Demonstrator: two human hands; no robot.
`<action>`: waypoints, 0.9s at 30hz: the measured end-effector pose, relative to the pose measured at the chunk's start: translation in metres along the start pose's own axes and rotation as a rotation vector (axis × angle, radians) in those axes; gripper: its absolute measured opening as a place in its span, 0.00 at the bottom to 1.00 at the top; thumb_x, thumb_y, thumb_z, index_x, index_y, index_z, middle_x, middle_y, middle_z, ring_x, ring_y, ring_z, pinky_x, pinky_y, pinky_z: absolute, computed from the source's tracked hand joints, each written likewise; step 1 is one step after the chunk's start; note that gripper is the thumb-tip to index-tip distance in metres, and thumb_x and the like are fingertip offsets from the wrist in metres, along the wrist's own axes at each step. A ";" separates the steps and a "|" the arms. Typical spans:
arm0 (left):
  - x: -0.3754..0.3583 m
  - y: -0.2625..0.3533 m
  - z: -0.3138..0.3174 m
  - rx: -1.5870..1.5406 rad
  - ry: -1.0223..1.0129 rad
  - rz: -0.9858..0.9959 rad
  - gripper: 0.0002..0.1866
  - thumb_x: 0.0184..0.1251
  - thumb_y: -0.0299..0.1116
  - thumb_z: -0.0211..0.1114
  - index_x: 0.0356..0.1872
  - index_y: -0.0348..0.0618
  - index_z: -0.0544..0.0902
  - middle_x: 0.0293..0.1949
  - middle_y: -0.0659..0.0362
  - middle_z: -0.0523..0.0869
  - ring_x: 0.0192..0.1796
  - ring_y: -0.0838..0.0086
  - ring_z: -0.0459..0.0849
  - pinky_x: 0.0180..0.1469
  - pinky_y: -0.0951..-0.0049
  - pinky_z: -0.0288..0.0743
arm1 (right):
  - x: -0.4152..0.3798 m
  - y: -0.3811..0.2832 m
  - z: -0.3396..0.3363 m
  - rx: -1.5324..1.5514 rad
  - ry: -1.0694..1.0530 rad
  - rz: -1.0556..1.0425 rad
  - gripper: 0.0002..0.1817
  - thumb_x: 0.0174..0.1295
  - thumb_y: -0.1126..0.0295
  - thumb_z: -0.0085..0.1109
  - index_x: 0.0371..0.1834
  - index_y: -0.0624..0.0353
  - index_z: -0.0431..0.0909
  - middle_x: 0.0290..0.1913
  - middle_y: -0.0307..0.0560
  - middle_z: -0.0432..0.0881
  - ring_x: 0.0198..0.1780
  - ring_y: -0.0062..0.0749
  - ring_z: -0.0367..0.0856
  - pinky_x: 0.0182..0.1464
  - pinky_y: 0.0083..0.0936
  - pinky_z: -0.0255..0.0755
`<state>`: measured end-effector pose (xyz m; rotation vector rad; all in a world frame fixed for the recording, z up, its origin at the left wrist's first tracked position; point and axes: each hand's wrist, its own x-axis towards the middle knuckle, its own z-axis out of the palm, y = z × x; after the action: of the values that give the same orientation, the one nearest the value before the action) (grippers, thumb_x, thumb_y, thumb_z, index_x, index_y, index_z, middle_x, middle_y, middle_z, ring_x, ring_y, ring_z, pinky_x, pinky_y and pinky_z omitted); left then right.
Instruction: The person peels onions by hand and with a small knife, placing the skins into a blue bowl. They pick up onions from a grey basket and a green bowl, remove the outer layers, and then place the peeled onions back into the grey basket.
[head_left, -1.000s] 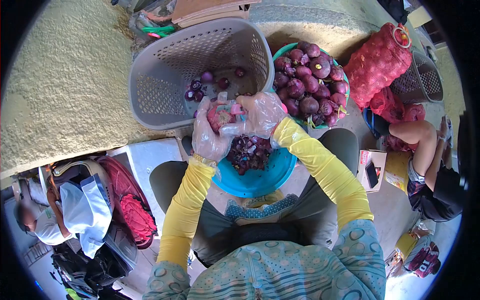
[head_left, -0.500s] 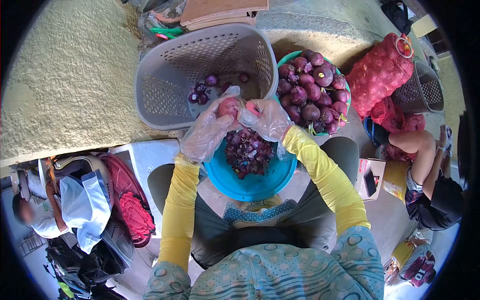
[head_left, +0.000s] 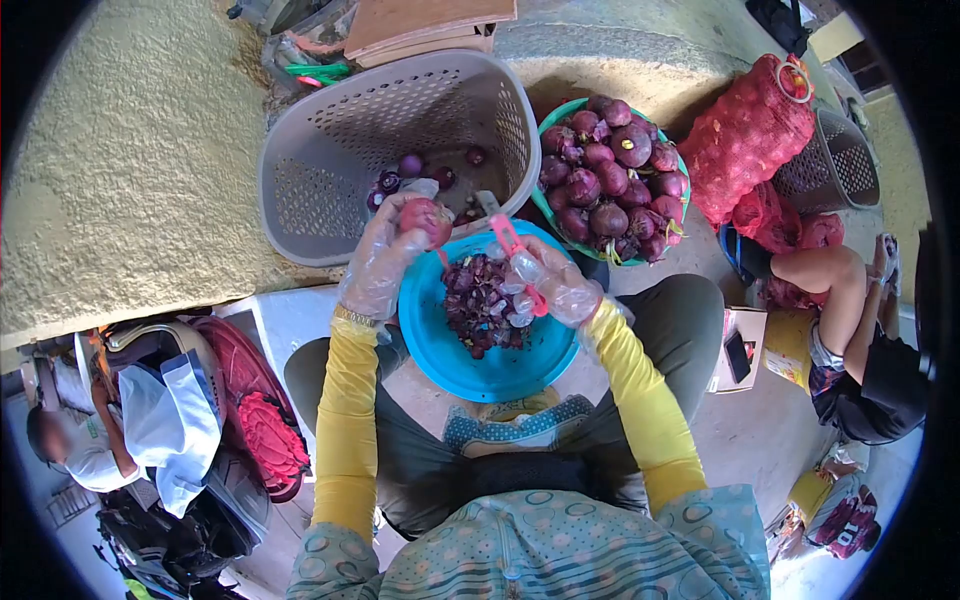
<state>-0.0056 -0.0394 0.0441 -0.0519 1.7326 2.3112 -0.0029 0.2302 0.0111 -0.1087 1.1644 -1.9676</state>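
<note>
We see left hand (head_left: 380, 260) cupping onion (head_left: 428, 221), right hand (head_left: 558, 284) clasping cutter (head_left: 506, 236); we judge onion firm, light, slick-skinned, best held round its sides.

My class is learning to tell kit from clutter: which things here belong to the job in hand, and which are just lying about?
Job: onion, pink tool, blue basin, peelings, grey basket, heaped onions; probably red sack.

Lying about, it seems: phone, carton, brown board.
</note>
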 end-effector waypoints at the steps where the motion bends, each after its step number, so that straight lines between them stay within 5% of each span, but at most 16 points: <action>1: 0.002 -0.003 0.004 0.000 -0.005 0.000 0.37 0.62 0.46 0.75 0.65 0.36 0.71 0.61 0.53 0.78 0.63 0.69 0.79 0.69 0.64 0.73 | -0.004 0.006 0.002 -0.033 0.137 -0.059 0.21 0.79 0.55 0.53 0.68 0.54 0.71 0.37 0.34 0.74 0.33 0.16 0.71 0.32 0.19 0.70; 4: 0.012 -0.022 0.008 0.456 0.032 0.161 0.31 0.59 0.29 0.75 0.63 0.42 0.72 0.70 0.50 0.75 0.64 0.67 0.80 0.68 0.63 0.74 | -0.023 0.026 0.015 -0.105 0.369 -0.094 0.23 0.80 0.57 0.51 0.72 0.54 0.67 0.39 0.34 0.77 0.31 0.16 0.72 0.32 0.18 0.71; 7: 0.020 -0.031 0.013 0.600 0.011 0.251 0.31 0.60 0.25 0.75 0.63 0.41 0.71 0.72 0.48 0.73 0.65 0.66 0.79 0.68 0.64 0.75 | -0.040 0.038 0.038 -0.130 0.448 -0.162 0.27 0.81 0.61 0.47 0.79 0.55 0.58 0.41 0.38 0.80 0.30 0.17 0.74 0.34 0.20 0.75; 11: 0.021 -0.037 0.014 0.361 -0.023 0.195 0.32 0.59 0.19 0.75 0.64 0.40 0.71 0.73 0.49 0.71 0.70 0.65 0.75 0.72 0.63 0.73 | -0.055 0.035 0.060 -0.405 0.502 -0.172 0.29 0.81 0.66 0.43 0.82 0.56 0.54 0.47 0.39 0.80 0.31 0.15 0.72 0.35 0.17 0.73; 17: 0.018 -0.043 0.018 0.364 -0.037 0.298 0.32 0.60 0.19 0.74 0.65 0.38 0.71 0.72 0.47 0.72 0.68 0.64 0.78 0.69 0.64 0.76 | -0.042 0.044 0.058 -0.832 0.667 -0.634 0.24 0.79 0.68 0.47 0.76 0.60 0.64 0.44 0.54 0.82 0.31 0.31 0.80 0.38 0.30 0.78; 19: 0.016 -0.043 0.015 0.373 0.002 0.236 0.31 0.60 0.20 0.76 0.64 0.38 0.73 0.71 0.47 0.74 0.68 0.65 0.77 0.70 0.64 0.75 | -0.047 0.032 0.066 -0.818 0.652 -0.497 0.23 0.77 0.69 0.48 0.73 0.61 0.66 0.56 0.70 0.80 0.53 0.64 0.83 0.56 0.43 0.77; 23: 0.011 -0.037 0.019 0.404 0.034 0.237 0.29 0.59 0.22 0.77 0.62 0.37 0.75 0.71 0.48 0.75 0.69 0.65 0.77 0.70 0.63 0.75 | -0.044 0.032 0.074 -0.740 0.638 -0.367 0.24 0.77 0.70 0.48 0.74 0.61 0.65 0.58 0.72 0.79 0.58 0.64 0.82 0.57 0.44 0.77; 27: 0.012 -0.043 0.017 0.326 0.028 0.261 0.29 0.58 0.23 0.78 0.61 0.38 0.76 0.71 0.48 0.75 0.69 0.64 0.77 0.71 0.63 0.73 | -0.037 0.039 0.081 -0.794 0.638 -0.454 0.25 0.77 0.72 0.48 0.76 0.62 0.63 0.61 0.72 0.78 0.61 0.63 0.81 0.61 0.43 0.75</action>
<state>-0.0058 -0.0105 0.0068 0.2146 2.2241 2.1661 0.0817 0.1909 0.0386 -0.1715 2.4843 -1.8289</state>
